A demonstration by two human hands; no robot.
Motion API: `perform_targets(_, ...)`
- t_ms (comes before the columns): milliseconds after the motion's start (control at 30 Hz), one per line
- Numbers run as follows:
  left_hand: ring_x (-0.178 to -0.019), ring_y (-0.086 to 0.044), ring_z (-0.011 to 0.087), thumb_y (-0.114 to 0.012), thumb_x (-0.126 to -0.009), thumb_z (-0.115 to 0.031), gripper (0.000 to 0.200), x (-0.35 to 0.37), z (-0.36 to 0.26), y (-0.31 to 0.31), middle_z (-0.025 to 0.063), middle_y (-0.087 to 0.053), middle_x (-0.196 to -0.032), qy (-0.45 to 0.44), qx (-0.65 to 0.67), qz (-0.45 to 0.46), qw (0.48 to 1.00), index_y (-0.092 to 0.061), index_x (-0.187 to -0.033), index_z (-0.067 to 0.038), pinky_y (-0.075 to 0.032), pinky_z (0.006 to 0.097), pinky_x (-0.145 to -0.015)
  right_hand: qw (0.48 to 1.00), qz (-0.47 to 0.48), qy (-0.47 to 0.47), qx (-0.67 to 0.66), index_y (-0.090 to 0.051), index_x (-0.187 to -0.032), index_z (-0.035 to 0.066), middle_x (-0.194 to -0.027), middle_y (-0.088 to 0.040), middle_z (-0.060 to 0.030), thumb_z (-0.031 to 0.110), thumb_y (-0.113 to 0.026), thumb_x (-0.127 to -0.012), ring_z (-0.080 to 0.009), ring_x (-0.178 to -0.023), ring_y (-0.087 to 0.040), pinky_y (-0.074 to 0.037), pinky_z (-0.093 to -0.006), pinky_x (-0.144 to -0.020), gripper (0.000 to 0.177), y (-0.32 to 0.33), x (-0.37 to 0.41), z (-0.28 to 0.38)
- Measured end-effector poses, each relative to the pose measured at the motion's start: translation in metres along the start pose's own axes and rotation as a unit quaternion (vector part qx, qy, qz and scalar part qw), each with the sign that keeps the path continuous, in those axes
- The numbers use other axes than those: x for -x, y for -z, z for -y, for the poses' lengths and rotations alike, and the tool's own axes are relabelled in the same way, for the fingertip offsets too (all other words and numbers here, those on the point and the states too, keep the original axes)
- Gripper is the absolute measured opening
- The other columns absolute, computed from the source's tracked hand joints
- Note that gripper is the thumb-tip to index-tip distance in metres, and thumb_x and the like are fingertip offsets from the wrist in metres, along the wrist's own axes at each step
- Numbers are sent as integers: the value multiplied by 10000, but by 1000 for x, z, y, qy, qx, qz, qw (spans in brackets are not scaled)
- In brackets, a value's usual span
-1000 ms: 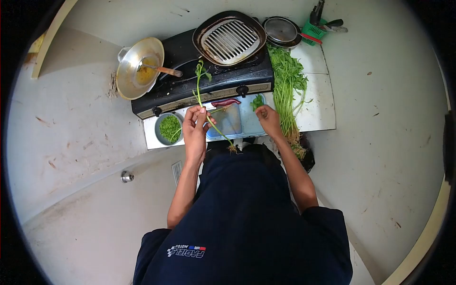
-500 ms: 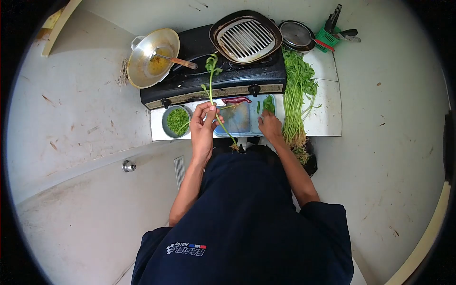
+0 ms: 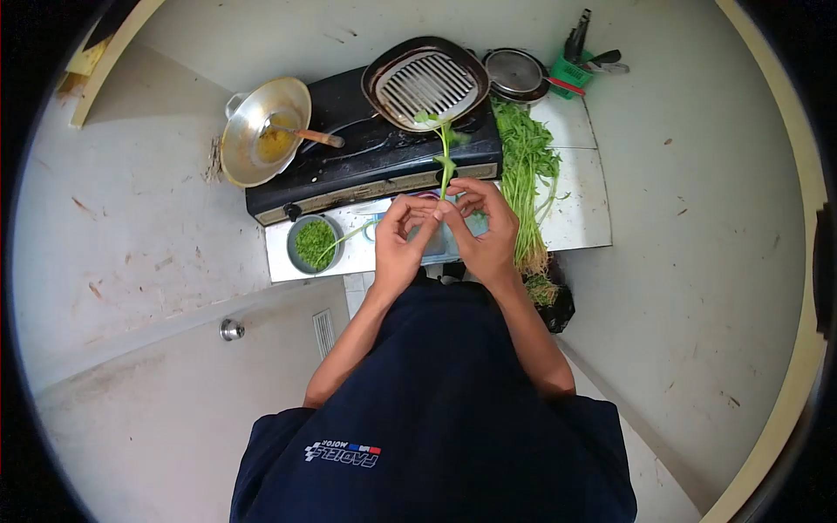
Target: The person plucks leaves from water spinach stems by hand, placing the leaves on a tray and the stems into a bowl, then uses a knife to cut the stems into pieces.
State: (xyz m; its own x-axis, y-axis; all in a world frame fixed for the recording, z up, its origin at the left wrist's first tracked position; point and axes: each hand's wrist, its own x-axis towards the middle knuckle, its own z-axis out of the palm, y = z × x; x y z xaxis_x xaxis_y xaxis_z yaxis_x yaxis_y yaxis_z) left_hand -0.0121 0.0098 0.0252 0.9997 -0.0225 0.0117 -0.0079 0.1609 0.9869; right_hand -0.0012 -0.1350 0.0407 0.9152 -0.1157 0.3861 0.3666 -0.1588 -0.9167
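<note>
In front of my chest, my left hand (image 3: 404, 248) and my right hand (image 3: 488, 244) meet at the fingertips. Both pinch the same green stalk of water spinach (image 3: 446, 161), whose leafy top points toward the stove. Below the hands lies a blue tray or board (image 3: 440, 253), largely covered by them. Left of my left hand stands a grey bowl (image 3: 291, 253) of small green pieces (image 3: 314, 241), with one thin stem sticking out over its rim. A big bunch of water spinach (image 3: 526, 174) with roots lies to the right of my right hand.
A black gas stove (image 3: 349, 179) spans the back of the white counter (image 3: 580, 209). On it sit a wok (image 3: 240, 144) with a wooden-handled ladle (image 3: 318, 137) and a grill pan (image 3: 384, 65). Behind right are a lidded pan (image 3: 514, 71) and a green utensil basket (image 3: 568, 74).
My right hand has left the leaves on the blue tray and come up to the stalk beside my left hand. The stalk has moved right. The camera view has shifted slightly.
</note>
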Motion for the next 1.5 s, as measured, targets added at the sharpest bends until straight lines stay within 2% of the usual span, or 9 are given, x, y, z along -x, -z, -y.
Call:
perform_targets(233,-978,-635,118,-701,-957,-6,179,-1,8,-11,57,-674,-1064,-23,-89,69,993,-636,-1123,1,-508,279,-874,988,-57,-102,-99,-658,-1161,-20,-1016,-702,-78,26,-712,-949,-122,-893,-656,-524,-271,-797,223,6,13,-9)
perform_targets(300,-977,-634,119,-691,-974,-34,176,0,3,-16,51,-670,-1062,12,-40,75,996,-632,-1136,0,-513,281,-860,980,-43,-142,-131,-654,-1164,-26,-1061,-682,-65,19,-700,-968,-104,-962,-626,-500,-247,-860,207,11,16,-8)
perform_targets(400,-980,-635,123,-663,-1005,-83,175,0,1,-15,43,-667,-1072,73,25,93,993,-628,-1157,-4,-521,284,-848,984,-37,-122,-122,-650,-1156,-39,-1064,-677,-71,30,-699,-974,-101,-958,-624,-497,-244,-861,201,9,19,-13)
perform_targets(500,-924,-657,104,-642,-1028,-120,172,-2,3,-9,47,-684,-1053,107,67,89,988,-627,-1159,-8,-531,264,-815,972,-39,-153,-173,-656,-1131,-29,-1065,-676,-67,28,-696,-976,-100,-962,-621,-500,-246,-855,170,4,24,-13)
perform_targets(600,-919,-668,92,-627,-1039,-139,140,-2,-3,-6,38,-695,-1042,147,138,51,978,-635,-1131,-33,-540,267,-813,977,-33,-111,-181,-677,-1091,-18,-1074,-665,-74,49,-701,-965,-123,-944,-629,-515,-281,-772,145,-3,26,-24)
perform_targets(700,-964,-665,91,-622,-1041,-147,99,-2,-5,0,23,-698,-1051,188,199,25,962,-643,-1099,-70,-542,291,-847,977,-11,-124,-172,-687,-1073,-12,-1077,-658,-74,53,-706,-958,-142,-943,-629,-516,-292,-759,134,-5,28,-16)
perform_targets(800,-1012,-654,92,-616,-1042,-153,74,-2,-3,4,11,-695,-1064,209,215,19,954,-642,-1078,-94,-533,307,-888,992,8,-63,-107,-700,-1055,2,-1061,-657,-86,55,-716,-943,-164,-929,-633,-517,-294,-747,125,-6,31,-23)
perform_targets(1100,-1041,-644,117,-586,-1047,-131,75,7,15,2,10,-663,-1129,249,308,26,918,-623,-1107,-105,-530,330,-935,998,34,-24,37,-689,-1023,-22,-1032,-648,-131,16,-745,-873,-241,-851,-645,-527,-332,-754,165,10,34,-22)
perform_targets(1500,-990,-634,143,-595,-1042,-139,113,14,15,-9,42,-651,-1102,305,350,1,886,-617,-1128,-69,-549,318,-891,996,68,-21,53,-685,-1027,-37,-1062,-670,-146,-24,-724,-859,-267,-904,-674,-545,-340,-815,172,24,36,-19)
